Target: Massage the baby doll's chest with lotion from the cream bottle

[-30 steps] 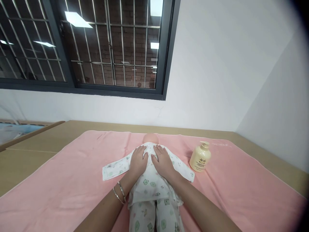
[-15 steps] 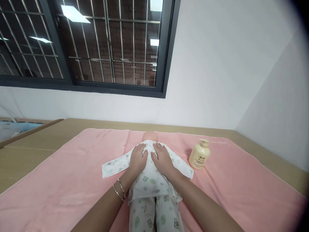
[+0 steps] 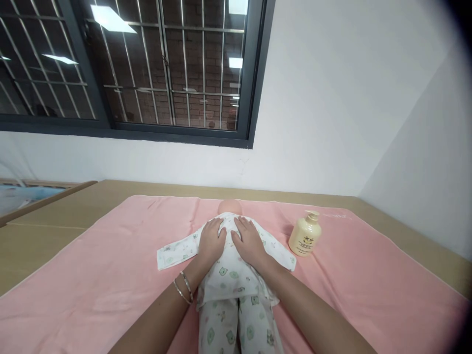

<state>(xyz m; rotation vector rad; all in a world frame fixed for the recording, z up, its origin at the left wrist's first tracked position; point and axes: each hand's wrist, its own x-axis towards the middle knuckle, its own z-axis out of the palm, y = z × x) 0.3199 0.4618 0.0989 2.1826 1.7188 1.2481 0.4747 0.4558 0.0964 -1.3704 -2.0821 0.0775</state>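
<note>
A baby doll (image 3: pixel 236 275) in white pyjamas with a green animal print lies with its head away from me and its sleeves spread to both sides. Flat on the left of its upper body rests my left hand (image 3: pixel 213 240), open, with two bangles at the wrist. My right hand (image 3: pixel 249 241) lies open on the right of the upper body, thumb towards the other hand. Only the bald top of the doll's head (image 3: pixel 229 206) shows beyond the collar. Neither hand grasps anything.
A cream pump bottle (image 3: pixel 305 235) stands right of the doll's sleeve. Under everything spreads a pink blanket (image 3: pixel 110 265) on a wooden surface (image 3: pixel 55 209). Behind are a white wall (image 3: pixel 313 98) and a barred window (image 3: pixel 177 73). Blue cloth (image 3: pixel 33 192) shows at far left.
</note>
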